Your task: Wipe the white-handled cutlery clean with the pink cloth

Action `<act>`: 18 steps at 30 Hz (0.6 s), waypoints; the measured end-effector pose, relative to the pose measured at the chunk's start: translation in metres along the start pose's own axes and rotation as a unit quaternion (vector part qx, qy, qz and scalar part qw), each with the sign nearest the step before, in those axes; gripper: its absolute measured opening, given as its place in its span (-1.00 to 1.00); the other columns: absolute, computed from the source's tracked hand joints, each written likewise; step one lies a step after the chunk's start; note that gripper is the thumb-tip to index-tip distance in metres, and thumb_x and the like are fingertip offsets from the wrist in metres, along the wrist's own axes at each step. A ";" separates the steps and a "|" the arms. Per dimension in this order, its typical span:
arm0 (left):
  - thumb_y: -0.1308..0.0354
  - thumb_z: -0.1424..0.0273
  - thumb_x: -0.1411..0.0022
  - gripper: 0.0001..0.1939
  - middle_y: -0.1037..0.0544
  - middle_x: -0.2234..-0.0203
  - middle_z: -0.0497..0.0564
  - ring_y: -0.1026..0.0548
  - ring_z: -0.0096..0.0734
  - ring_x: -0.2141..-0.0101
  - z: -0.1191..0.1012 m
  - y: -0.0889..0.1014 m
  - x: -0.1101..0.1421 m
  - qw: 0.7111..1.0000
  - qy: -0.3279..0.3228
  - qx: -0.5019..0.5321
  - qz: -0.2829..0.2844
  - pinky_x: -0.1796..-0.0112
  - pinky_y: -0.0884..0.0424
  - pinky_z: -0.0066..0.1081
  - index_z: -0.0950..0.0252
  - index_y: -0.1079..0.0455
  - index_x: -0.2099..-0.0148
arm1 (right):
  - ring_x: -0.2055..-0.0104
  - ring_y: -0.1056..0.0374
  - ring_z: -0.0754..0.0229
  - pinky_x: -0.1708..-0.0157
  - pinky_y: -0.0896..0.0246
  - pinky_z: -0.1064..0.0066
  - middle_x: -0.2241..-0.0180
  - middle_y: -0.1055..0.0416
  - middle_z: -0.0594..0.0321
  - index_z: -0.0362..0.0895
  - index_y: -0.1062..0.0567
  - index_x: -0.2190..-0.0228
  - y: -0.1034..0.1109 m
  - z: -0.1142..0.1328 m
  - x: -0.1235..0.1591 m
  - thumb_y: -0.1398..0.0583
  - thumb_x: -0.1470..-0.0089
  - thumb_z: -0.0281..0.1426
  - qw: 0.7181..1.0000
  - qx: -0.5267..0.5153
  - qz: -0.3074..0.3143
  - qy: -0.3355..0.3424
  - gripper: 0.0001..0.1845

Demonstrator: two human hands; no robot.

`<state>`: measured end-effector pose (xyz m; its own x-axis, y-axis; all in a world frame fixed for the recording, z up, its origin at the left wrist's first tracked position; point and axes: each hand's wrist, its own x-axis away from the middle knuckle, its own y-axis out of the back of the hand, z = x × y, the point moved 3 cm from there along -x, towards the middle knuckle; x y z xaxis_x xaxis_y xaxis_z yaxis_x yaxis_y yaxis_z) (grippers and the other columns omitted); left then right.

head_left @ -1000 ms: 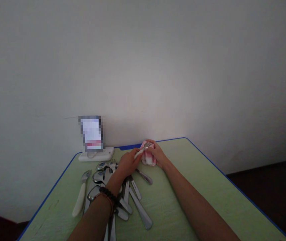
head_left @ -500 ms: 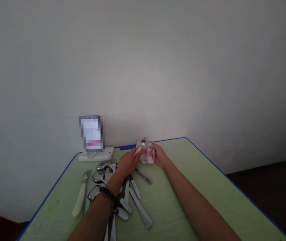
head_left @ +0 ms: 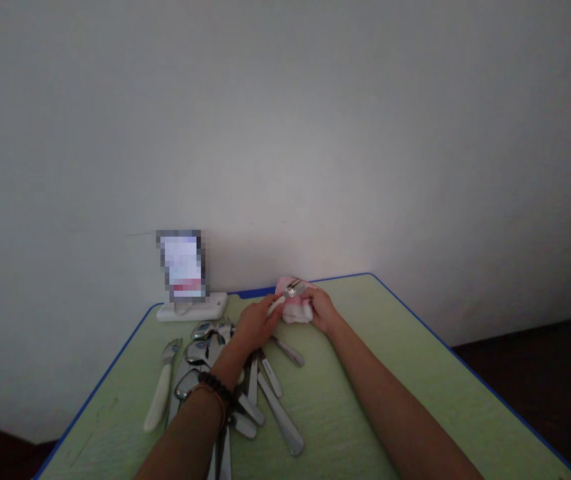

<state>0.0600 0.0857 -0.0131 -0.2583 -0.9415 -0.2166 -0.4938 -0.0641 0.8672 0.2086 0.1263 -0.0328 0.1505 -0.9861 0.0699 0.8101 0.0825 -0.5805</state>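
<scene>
My left hand [head_left: 260, 321] is closed around the pale handle of a fork [head_left: 293, 289], whose metal head points up and to the right. Behind and under that head hangs a pink and white cloth [head_left: 297, 311]. My right hand [head_left: 323, 309] pinches the cloth at its right side, with the fingertips close to the fork's tines. Below my left forearm lies a pile of metal spoons [head_left: 196, 352] and other cutlery, partly hidden by the arm. A second fork [head_left: 161, 390] with a cream handle rests left of the pile.
A lit, blurred-out screen [head_left: 183, 267] stands on a white base [head_left: 215, 308] at the table's back left, against the grey wall [head_left: 315, 133]. Several metal handles [head_left: 280, 415] fan out toward the front. The green table [head_left: 415, 373] has a blue edge.
The fork's head has tilted lower and to the right, nearer my right fingers. The cloth has shifted and refolded behind it. The cutlery pile has stayed put.
</scene>
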 end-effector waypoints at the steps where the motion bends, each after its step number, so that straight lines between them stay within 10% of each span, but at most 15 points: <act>1: 0.13 0.20 -0.28 -0.63 -0.56 0.23 0.08 -0.50 -0.23 0.21 0.000 0.000 0.000 1.000 -0.001 0.001 0.000 0.22 -0.32 -0.38 0.23 -0.28 -0.02 | 0.73 -0.14 0.32 0.71 -0.08 0.51 0.73 -0.34 0.35 -0.22 -0.46 0.48 0.002 0.000 -0.001 -0.05 0.46 -0.57 1.000 -0.003 -0.004 -0.002 -0.65; 12: 0.17 0.23 -0.30 -0.60 -0.55 0.22 0.13 -0.50 -0.18 0.20 0.002 -0.002 0.000 1.000 -0.008 -0.009 -0.009 0.22 -0.32 -0.34 0.25 -0.26 -0.09 | 0.41 -0.41 0.22 0.39 -0.32 0.42 0.37 -0.51 0.26 -0.15 -0.45 0.27 -0.012 0.007 0.010 -0.03 0.40 -0.64 0.993 -0.069 0.097 -0.017 -0.46; 18: 0.17 0.24 -0.31 -0.63 -0.56 0.24 0.12 -0.51 -0.21 0.22 0.001 0.000 0.000 1.000 -0.006 0.007 -0.020 0.24 -0.33 -0.36 0.26 -0.30 -0.02 | 0.43 -0.42 0.19 0.32 -0.33 0.36 0.47 -0.51 0.23 -0.21 -0.45 0.33 -0.005 0.000 0.003 -0.03 0.32 -0.66 0.995 -0.074 0.053 -0.035 -0.58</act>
<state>0.0590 0.0862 -0.0139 -0.2474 -0.9345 -0.2558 -0.5151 -0.0968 0.8517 0.2047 0.1227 -0.0296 0.2748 -0.9599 0.0548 0.6952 0.1590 -0.7010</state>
